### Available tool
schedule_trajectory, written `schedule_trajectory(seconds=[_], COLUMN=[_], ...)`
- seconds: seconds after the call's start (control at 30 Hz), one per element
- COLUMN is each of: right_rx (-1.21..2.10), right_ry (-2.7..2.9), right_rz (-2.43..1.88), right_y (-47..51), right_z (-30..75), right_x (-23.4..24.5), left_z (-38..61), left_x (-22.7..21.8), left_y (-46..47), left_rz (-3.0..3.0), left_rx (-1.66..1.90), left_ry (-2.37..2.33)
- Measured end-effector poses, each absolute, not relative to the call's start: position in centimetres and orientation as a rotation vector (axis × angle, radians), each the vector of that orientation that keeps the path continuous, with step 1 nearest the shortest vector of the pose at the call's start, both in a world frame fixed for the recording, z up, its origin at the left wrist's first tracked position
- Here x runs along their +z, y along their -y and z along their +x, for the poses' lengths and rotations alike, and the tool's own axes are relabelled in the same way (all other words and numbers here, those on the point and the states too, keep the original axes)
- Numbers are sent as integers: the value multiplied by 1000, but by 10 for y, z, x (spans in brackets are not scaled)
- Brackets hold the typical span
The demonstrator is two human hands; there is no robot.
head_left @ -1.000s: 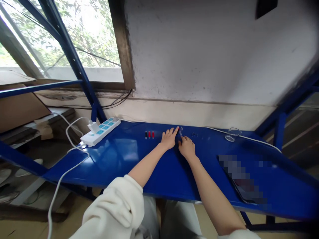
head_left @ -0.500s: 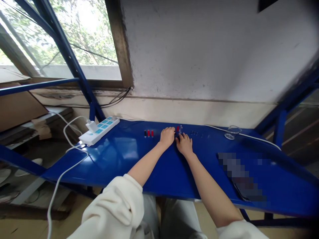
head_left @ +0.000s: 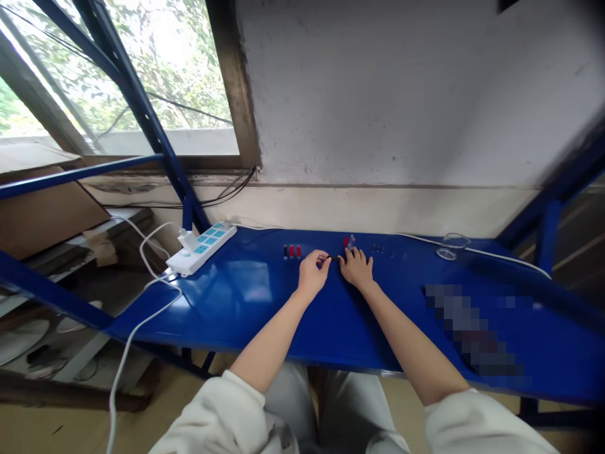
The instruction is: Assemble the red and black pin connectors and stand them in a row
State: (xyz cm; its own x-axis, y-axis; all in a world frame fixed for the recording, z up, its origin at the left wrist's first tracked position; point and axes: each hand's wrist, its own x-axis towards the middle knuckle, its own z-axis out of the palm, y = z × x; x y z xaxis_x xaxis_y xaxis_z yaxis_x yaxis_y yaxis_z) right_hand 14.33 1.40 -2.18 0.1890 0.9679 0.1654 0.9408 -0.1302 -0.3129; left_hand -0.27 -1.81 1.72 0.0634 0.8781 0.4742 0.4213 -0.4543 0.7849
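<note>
One black piece (head_left: 334,258), between left hand (head_left: 312,273) and right hand (head_left: 357,268), is probably light, rigid and smooth; pinch near its ends. Left thumb and finger pinch its left end; right thumb adjoins the other, grip indiscernible. One second earlier, left fingers extended to the red piece (head_left: 346,241).

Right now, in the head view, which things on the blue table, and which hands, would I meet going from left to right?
White power strip, black cylinder, two red cylinders, left hand, small dark piece between the hands, right hand, clear round container.
</note>
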Motion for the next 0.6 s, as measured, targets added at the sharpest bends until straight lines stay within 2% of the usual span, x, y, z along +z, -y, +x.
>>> schedule_trajectory(seconds=[0.4,0.6], right_rx=[60,-27], right_ry=[1829,1880], right_rz=[-2031,-1596], right_y=[-2,11], right_z=[142,136], right_x=[-21,0], left_z=[-6,-8], left_x=[17,20], left_y=[18,17], left_rz=[1778,1636], left_rx=[1497,1581], left_ry=[-1289,-1302])
